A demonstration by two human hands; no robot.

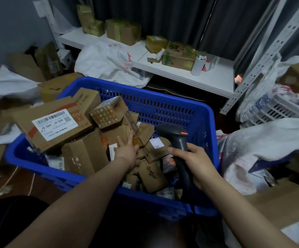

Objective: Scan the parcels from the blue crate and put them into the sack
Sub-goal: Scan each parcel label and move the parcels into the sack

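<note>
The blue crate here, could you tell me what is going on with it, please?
A person is working through the blue crate, which is piled with cardboard parcels. The right hand grips a black scanner above the crate. The left hand reaches in, fingers spread on the small boxes, with none lifted yet.

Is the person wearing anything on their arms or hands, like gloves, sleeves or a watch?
No. Both forearms are bare as far up as the picture shows, with no sleeve edge in view. The left hand and the right hand have no gloves, and no watch, bracelet or ring shows on either wrist or on the visible fingers. The nails look short and plain.
</note>
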